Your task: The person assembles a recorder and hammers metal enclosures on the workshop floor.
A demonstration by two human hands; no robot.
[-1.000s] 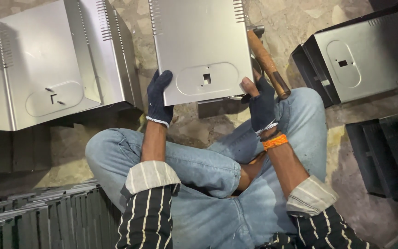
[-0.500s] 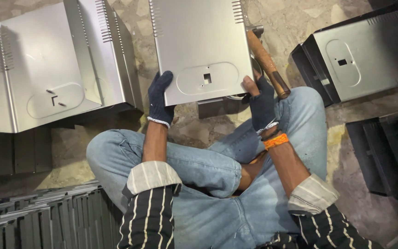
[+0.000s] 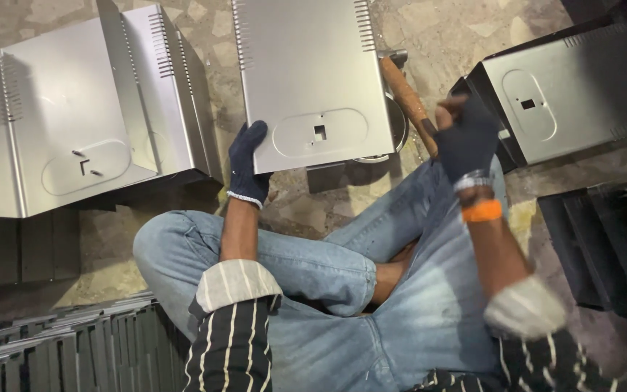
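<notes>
A flat grey sheet-metal panel [image 3: 313,65] with vent slots and an oval embossed patch lies on the stone floor in front of my crossed legs. My left hand [image 3: 247,163], in a dark glove, grips its lower left corner. Off the panel's right edge, my right hand [image 3: 466,138] is lifted and blurred, in a dark glove with an orange wristband. It is right beside the lower end of a wooden hammer handle [image 3: 408,98] that lies along the panel's right side. Its fingers look curled, but whether they touch the handle is unclear.
A folded grey metal housing [image 3: 59,123] stands at the left and another one [image 3: 567,94] at the upper right. Dark metal sheets are stacked at the lower left [image 3: 52,348] and at the right [image 3: 611,239]. A round metal piece [image 3: 395,131] peeks from under the panel.
My right hand has left the panel's lower right corner and moved right and up, now blurred. The left hand keeps its grip on the panel.
</notes>
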